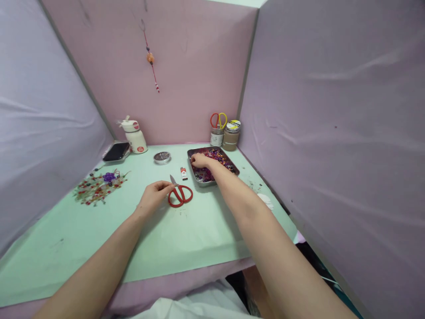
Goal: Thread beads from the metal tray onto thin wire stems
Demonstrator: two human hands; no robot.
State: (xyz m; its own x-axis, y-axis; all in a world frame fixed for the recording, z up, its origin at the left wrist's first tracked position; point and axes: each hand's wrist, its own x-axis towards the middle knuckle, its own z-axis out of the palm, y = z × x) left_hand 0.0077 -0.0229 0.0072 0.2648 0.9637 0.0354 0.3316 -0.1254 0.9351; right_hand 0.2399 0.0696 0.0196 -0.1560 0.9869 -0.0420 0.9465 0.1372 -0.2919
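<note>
Right hand (pixel 199 160) curled into beads (pixel 217 156) in metal tray (pixel 208 184), grip hidden; left hand (pixel 154 195) pinched at red scissors (pixel 182 193), contents unclear. Could spill beads if lifting sharply, or nick left hand on blades (pixel 172 179).

Soft, even light leaves faint shadows beside the forearms (pixel 114 248); wide-angle distortion stretches the edges.

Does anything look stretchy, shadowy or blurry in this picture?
In the head view, the forearms look stretched toward the bottom edge; soft shadows lie beside both on the green table cover; a pale sheen streaks the right-hand lilac wall; the tiny beads in the metal tray blur together.
</note>
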